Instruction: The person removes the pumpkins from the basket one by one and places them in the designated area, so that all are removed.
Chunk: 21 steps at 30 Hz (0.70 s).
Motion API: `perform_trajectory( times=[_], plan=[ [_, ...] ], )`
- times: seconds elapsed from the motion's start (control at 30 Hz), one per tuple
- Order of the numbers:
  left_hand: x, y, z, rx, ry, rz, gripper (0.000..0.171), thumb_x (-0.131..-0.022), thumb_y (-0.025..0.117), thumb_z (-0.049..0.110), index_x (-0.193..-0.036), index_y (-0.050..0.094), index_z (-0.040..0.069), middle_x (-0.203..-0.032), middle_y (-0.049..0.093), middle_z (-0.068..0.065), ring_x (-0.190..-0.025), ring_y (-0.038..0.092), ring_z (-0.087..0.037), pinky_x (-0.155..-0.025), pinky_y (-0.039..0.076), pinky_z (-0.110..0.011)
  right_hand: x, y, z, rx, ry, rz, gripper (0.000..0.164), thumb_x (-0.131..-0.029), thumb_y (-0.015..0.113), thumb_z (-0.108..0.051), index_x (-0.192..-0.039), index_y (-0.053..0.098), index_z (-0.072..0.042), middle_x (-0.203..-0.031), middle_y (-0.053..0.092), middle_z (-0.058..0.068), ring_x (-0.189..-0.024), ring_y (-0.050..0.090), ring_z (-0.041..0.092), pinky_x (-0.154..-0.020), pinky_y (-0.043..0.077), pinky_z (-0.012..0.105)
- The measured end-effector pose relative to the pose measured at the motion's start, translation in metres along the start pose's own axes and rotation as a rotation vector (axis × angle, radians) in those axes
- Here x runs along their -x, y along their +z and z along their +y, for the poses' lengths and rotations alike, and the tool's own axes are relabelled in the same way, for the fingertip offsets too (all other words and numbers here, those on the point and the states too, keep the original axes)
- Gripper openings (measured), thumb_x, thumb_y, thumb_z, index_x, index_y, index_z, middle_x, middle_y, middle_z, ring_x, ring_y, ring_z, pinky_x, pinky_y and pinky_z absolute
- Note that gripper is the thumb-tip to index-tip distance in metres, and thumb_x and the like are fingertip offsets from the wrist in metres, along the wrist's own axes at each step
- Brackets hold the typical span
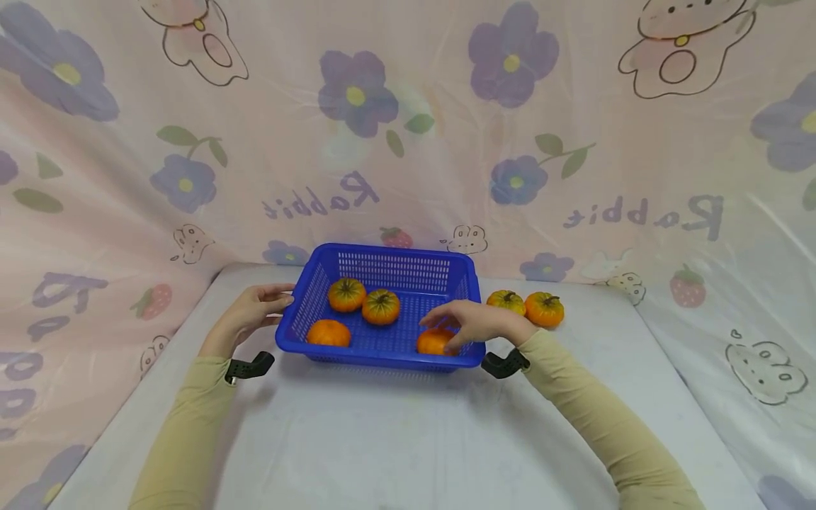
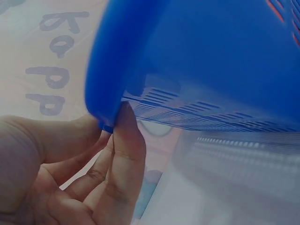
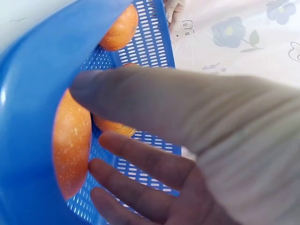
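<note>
A blue plastic basket [image 1: 382,358] stands on the white table with several small orange pumpkins in it. My left hand [image 1: 250,312] pinches its left rim [image 2: 105,89] between thumb and fingers. Inside the basket's front right corner lies a plain orange pumpkin [image 1: 431,342]. Over it reaches my right hand [image 1: 474,321], fingers loosely spread. In the right wrist view the thumb [image 3: 108,91] overlaps the top of that pumpkin [image 3: 71,145], and the other fingertips are right at its side. Two green-streaked pumpkins [image 1: 347,294] [image 1: 381,307] and another plain one [image 1: 329,333] sit farther left.
Two more pumpkins, one yellow-green [image 1: 506,302] and one orange [image 1: 545,309], rest on the table just right of the basket. A printed curtain [image 1: 433,156] hangs behind and on both sides of the white table [image 1: 382,439].
</note>
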State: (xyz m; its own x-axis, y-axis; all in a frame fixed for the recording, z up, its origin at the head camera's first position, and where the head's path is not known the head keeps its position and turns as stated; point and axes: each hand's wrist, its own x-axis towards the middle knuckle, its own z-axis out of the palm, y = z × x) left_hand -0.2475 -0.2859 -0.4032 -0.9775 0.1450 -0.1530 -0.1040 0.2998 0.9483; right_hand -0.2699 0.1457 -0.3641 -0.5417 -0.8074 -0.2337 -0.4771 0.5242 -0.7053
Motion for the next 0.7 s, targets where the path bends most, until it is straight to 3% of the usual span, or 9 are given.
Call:
perform_trajectory(
  times=[0.33,0.7],
  plan=[
    [-0.001,-0.001,0.002,-0.005,-0.007,0.002,0.053,-0.098,0.056,0.020,-0.143,0.038,-0.002,-0.121,0.056,-0.020,-0.097,0.061,-0.021,-0.086,0.052,-0.031,-0.006,0.000,-0.003,0.132,0.065,-0.015,0.054,-0.081,0.075,-0.004,-0.131,0.057,-0.005,-0.123,0.059,0.008,-0.108,0.054,0.027,-0.095,0.046,0.043],
    [0.000,-0.001,0.001,0.005,-0.017,0.008,0.052,-0.098,0.056,0.020,-0.142,0.040,-0.002,-0.115,0.060,-0.014,-0.096,0.062,-0.020,-0.085,0.052,-0.031,-0.014,0.004,-0.008,0.266,0.150,-0.037,0.051,-0.080,0.075,-0.004,-0.129,0.060,-0.012,-0.123,0.058,0.007,-0.110,0.052,0.027,-0.096,0.045,0.041]
  ],
)
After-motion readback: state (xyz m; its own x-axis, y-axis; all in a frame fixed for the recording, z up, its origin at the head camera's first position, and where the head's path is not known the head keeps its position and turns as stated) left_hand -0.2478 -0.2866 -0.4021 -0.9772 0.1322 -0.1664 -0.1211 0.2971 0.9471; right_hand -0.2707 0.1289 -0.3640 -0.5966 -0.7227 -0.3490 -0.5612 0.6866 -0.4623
